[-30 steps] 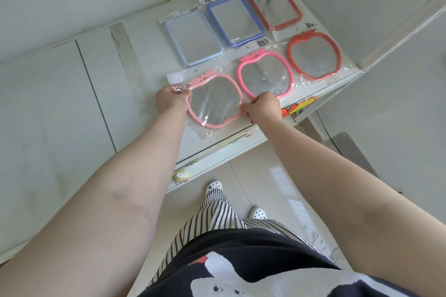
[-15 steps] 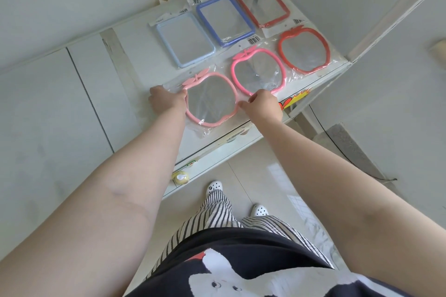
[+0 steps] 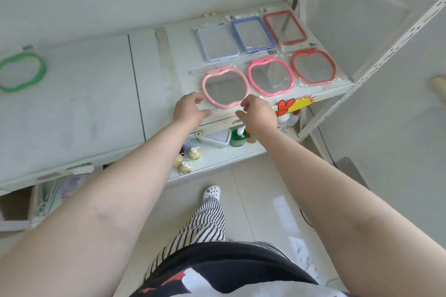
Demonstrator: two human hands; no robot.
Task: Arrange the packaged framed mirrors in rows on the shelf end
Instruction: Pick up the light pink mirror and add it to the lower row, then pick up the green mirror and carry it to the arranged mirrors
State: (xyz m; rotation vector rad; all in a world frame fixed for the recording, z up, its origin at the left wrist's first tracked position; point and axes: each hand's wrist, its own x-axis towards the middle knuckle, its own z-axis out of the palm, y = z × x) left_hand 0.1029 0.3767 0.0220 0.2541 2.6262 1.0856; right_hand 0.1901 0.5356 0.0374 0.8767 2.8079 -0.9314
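Head view: six packaged mirrors lie in two rows at the right end of the white shelf. The back row holds a light blue mirror, a dark blue mirror and a red rectangular mirror. The front row holds a pale pink apple mirror, a bright pink apple mirror and a red apple mirror. The left hand and right hand hang just in front of the pale pink one, fingers loosely curled, holding nothing, apart from each other. A green mirror lies alone far to the left. Pump bottles stand on the shelf below
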